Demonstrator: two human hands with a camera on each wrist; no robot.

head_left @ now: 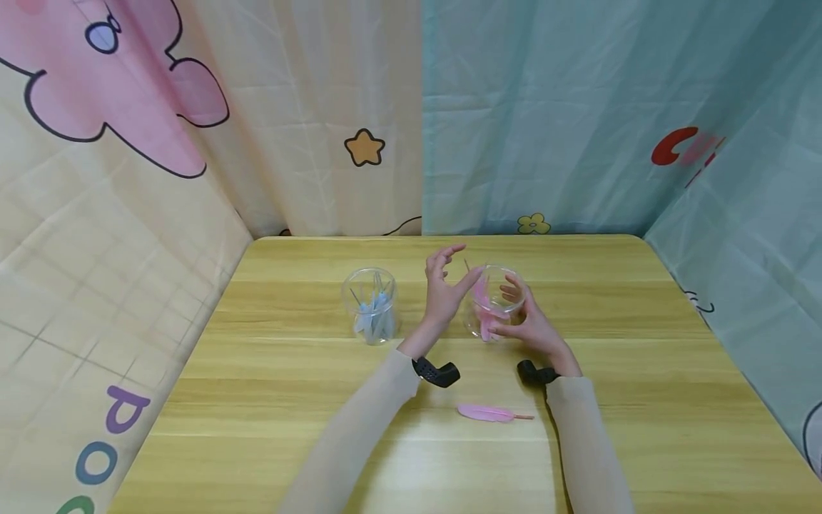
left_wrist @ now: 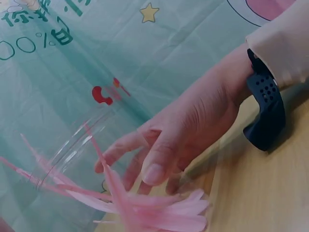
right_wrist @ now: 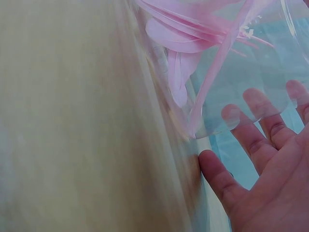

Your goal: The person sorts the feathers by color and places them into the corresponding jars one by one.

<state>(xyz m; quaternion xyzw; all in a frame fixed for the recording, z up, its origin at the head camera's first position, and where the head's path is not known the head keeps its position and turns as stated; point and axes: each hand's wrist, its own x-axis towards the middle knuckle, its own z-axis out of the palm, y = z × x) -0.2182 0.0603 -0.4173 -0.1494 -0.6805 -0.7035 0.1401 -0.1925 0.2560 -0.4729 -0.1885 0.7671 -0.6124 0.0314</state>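
Observation:
A clear cup (head_left: 494,300) with several pink feathers (right_wrist: 181,38) inside stands on the table. My right hand (head_left: 536,325) holds its right side, thumb in front and fingers round the back. Seen from the right wrist, the fingertips (right_wrist: 231,116) lie against the clear wall. My left hand (head_left: 446,285) is at the cup's left, fingers raised and spread, thumb close to the rim, holding nothing. The left wrist view shows my right hand (left_wrist: 178,130) beyond the feathers. One loose pink feather (head_left: 486,413) lies on the table nearer me, between the forearms.
Another clear cup (head_left: 369,293) with several light blue feathers (head_left: 375,318) stands left of my left hand. The wooden table (head_left: 289,407) ends at printed curtains (head_left: 321,107) behind and on both sides. A black device (head_left: 437,373) is strapped on each wrist.

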